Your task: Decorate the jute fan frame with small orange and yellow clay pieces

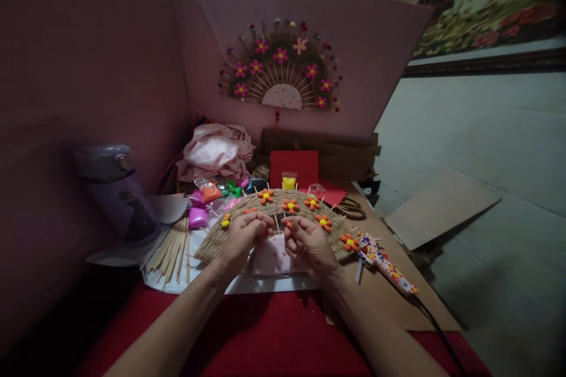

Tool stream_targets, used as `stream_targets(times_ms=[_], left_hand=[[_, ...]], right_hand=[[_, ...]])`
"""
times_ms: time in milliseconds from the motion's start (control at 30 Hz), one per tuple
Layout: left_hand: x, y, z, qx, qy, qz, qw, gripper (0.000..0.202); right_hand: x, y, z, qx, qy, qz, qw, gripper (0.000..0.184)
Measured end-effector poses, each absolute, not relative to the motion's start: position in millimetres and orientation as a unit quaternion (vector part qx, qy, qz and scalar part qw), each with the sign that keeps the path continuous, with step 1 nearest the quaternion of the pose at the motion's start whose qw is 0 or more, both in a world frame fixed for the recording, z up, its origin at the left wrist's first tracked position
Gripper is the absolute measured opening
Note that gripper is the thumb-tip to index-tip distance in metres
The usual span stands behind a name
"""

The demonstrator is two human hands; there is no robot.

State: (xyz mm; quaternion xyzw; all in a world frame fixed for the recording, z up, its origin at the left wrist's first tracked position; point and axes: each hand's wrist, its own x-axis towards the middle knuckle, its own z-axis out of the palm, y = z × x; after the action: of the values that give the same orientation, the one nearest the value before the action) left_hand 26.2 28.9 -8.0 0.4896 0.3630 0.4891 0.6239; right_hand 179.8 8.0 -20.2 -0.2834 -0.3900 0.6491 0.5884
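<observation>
A half-round woven fan piece with thin sticks and several orange clay flowers lies on the table in front of me. My left hand rests on its lower middle with the fingers curled in a pinch. My right hand sits just to the right, fingers also pinched together near a stick and a small orange bit. What either pinch holds is too small to name. A pink dotted half-circle lies under both hands.
A finished fan with pink flowers hangs on the pink board behind. Clay packets, a stick bundle, a purple flask, a patterned glue gun with cord, red card, pink cloth and cardboard surround the work.
</observation>
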Motion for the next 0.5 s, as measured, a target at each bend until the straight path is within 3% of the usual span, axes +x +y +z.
stream_targets(times_ms=[200, 500], left_hand=[[29, 26, -4, 0.441, 0.322, 0.465, 0.697, 0.011], [31, 23, 0, 0.421, 0.298, 0.454, 0.727, 0.016]], right_hand=[[182, 6, -20, -0.259, -0.356, 0.702, 0.560, 0.024], [179, 10, -30, -0.302, -0.401, 0.652, 0.568, 0.028]])
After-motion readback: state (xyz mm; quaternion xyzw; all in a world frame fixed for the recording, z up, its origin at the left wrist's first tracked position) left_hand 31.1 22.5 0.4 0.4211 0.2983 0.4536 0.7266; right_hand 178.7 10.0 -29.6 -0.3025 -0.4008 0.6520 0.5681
